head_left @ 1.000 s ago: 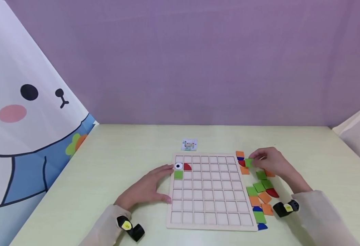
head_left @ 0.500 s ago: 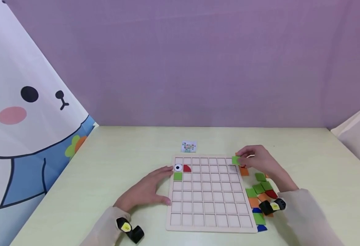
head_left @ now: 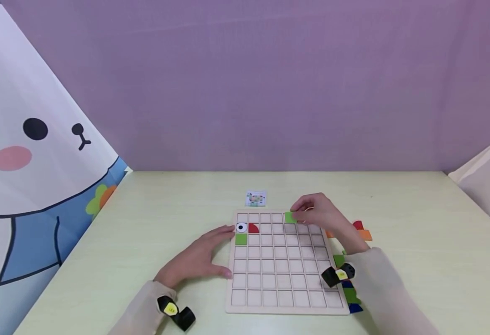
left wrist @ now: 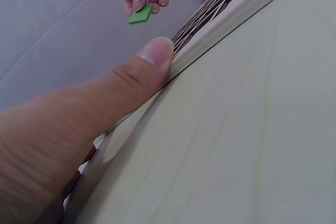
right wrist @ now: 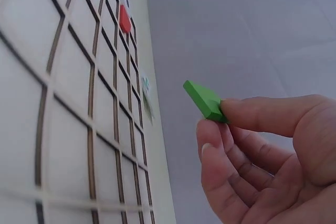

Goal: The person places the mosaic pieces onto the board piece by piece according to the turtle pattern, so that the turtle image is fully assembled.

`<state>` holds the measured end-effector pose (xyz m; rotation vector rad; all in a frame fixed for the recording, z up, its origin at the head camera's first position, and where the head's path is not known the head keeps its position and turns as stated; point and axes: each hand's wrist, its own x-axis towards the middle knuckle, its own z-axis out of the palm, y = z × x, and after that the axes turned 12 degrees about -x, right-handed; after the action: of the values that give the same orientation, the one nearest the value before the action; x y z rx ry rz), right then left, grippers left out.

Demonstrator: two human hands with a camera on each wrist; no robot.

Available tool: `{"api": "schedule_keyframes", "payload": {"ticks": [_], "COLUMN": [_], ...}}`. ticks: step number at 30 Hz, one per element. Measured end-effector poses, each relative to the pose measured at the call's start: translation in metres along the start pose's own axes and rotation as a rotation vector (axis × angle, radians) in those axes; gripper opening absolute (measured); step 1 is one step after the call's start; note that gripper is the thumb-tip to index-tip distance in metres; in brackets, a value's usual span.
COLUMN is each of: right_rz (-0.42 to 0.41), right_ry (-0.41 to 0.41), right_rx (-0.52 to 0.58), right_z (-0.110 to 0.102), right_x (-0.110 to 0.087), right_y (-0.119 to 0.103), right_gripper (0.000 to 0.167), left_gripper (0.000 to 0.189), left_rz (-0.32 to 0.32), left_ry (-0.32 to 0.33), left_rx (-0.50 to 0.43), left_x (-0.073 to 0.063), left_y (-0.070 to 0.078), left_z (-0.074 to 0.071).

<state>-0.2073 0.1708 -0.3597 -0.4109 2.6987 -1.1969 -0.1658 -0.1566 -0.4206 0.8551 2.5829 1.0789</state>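
- Right hand (head_left: 318, 211): grip pinches green square tile (head_left: 290, 217) over grid board (head_left: 282, 266).
- Left hand (head_left: 200, 260): grip released, touching the grid board's left edge.

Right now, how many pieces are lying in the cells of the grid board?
3: the eye tile in the left column, second row from the top; the red piece directly right of it; a green square just below the eye tile. The right-hand grip may hide more.
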Motion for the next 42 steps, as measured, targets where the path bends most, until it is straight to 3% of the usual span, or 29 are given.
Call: {"api": "schedule_keyframes", "payload": {"ticks": [10, 23, 42], "right_rz": [-0.02, 0.092, 0.13], "right_ry": [-0.055, -0.107, -0.126], "right_rx": [0.04, -0.018, -0.082], "right_z": [0.019, 0.052, 0.074], "right_x": [0.007, 0.019, 0.026], "right_y": [-0.012, -0.03, -0.042], "right_gripper": [0.013, 0.006, 0.004], "left_gripper": [0.098, 0.098, 0.099], "left_rz": [0.0, -0.016, -0.002], "left_ry": [-0.005, -0.009, 0.004], "left_rx": [0.001, -0.029, -0.022], "left_x": [0.0, 0.002, 0.001], "left_y": [0.004, 0.005, 0.003], "left_z": [-0.001, 0.002, 0.002]}}
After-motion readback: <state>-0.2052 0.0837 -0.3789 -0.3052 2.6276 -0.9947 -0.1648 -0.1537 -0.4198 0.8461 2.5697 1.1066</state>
